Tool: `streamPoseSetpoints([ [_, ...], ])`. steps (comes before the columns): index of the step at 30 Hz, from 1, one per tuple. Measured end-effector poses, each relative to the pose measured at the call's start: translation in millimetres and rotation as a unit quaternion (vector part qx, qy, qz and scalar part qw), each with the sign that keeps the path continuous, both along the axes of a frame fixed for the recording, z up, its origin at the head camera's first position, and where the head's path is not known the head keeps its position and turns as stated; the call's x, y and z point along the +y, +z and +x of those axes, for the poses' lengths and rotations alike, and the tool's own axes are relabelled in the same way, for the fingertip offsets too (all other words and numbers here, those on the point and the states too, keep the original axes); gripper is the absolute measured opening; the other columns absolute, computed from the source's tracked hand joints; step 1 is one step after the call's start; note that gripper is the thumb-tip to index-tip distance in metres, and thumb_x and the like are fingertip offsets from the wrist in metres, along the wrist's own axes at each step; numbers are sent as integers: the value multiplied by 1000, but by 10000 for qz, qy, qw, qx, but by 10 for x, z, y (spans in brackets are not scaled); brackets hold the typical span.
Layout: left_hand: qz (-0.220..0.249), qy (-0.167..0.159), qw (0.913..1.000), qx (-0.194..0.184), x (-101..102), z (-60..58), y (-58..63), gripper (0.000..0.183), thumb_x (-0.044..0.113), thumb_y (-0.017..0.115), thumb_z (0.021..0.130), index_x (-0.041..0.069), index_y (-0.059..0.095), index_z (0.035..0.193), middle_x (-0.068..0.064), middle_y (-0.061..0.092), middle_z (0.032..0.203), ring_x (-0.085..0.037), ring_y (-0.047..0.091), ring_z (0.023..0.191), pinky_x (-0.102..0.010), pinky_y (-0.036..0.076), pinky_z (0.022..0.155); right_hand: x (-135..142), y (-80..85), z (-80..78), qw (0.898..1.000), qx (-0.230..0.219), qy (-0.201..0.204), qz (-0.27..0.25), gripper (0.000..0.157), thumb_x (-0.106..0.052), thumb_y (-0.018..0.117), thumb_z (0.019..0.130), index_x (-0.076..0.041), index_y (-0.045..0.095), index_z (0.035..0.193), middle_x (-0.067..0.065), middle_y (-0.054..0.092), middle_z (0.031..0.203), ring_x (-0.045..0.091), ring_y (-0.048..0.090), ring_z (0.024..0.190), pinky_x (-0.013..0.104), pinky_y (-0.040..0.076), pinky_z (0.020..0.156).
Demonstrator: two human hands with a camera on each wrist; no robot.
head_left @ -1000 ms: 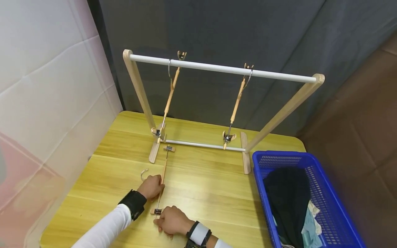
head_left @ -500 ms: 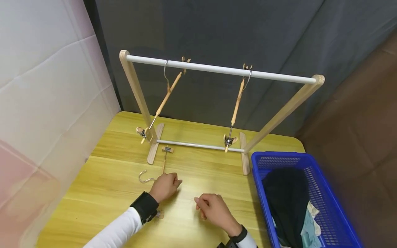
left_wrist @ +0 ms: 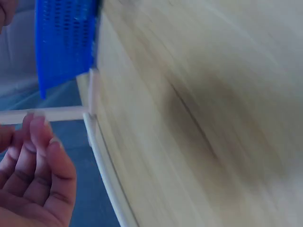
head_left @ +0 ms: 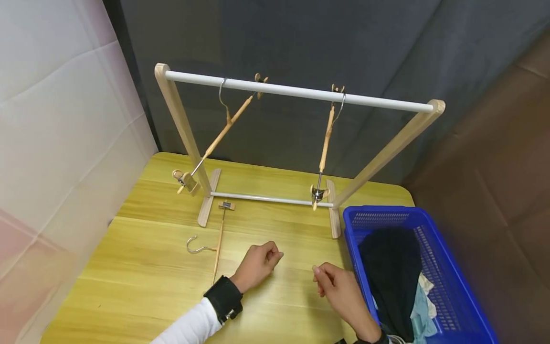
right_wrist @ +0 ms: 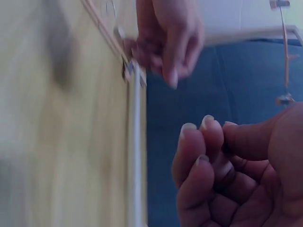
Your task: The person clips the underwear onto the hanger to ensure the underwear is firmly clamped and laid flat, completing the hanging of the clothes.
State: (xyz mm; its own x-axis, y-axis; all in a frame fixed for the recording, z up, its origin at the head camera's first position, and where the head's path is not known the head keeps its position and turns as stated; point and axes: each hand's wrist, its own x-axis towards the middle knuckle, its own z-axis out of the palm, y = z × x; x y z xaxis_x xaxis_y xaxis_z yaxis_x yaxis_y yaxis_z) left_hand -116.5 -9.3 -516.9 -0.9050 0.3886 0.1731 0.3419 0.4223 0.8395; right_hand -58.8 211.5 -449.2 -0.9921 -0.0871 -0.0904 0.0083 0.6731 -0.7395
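My left hand [head_left: 258, 265] hovers over the table's middle with loosely curled fingers and nothing in them. Left of it lies a wooden clip hanger [head_left: 218, 248], its metal hook pointing left; my forearm hides its near end. My right hand [head_left: 341, 291] is beside the near-left side of the blue basket [head_left: 455, 277], fingers loosely bent. In the right wrist view, the right hand [right_wrist: 236, 175] shows thumb and fingers drawn together with nothing between them. A black cloth [head_left: 391, 277] lies in the basket, with light blue cloth [head_left: 421, 315] beside it.
A wooden rack with a white top rail [head_left: 292, 91] stands at the table's back. From it hang two more clip hangers, one at left [head_left: 227, 124] and one at right [head_left: 326, 143]. A dark curtain [head_left: 279, 38] is behind the rack.
Both hands have left the hanger on the table and moved right, towards the basket. The left hanger on the rack has swung round, its near clip shifting left.
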Motion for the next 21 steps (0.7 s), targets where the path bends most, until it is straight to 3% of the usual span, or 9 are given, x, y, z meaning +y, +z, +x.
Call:
streamPoseSetpoints([
  [3, 344, 62, 9991, -221, 45, 74, 4, 18, 18, 58, 97, 12, 57, 80, 10, 48, 57, -1, 42, 46, -19, 35, 46, 205, 127, 18, 9964, 336, -339, 695, 29, -24, 56, 98, -18, 58, 70, -10, 50, 55, 6, 47, 49, 24, 35, 46],
  [8, 531, -19, 9973, -513, 90, 182, -33, 18, 17, 58, 97, 11, 58, 81, 10, 50, 57, 0, 41, 45, -17, 32, 45, 527, 283, 61, 9875, -28, -828, 1339, 33, -31, 51, 101, -13, 60, 75, -5, 52, 57, 11, 47, 50, 27, 35, 49],
  [11, 659, -102, 9962, -564, 127, 223, -39, 18, 18, 58, 98, 9, 59, 82, 9, 51, 58, 0, 41, 45, -17, 31, 44, 692, 315, 63, 9825, 41, -912, 1623, 35, -33, 48, 101, -12, 62, 77, -5, 53, 57, 12, 48, 49, 28, 34, 49],
  [14, 814, -177, 9944, -648, 163, 261, -36, 18, 19, 57, 98, 8, 60, 83, 6, 54, 59, 0, 41, 45, -17, 30, 44, 877, 322, 23, 9782, 106, -797, 1914, 35, -33, 49, 101, -11, 62, 77, -5, 53, 57, 13, 48, 49, 29, 34, 50],
  [21, 998, -225, 9917, -785, 224, 340, -65, 17, 18, 58, 97, 11, 59, 82, -1, 58, 59, 0, 40, 44, -17, 29, 43, 1340, 288, -168, 9717, -598, -271, 2270, 30, -31, 56, 98, -8, 60, 79, -2, 53, 60, 15, 50, 54, 31, 36, 50],
])
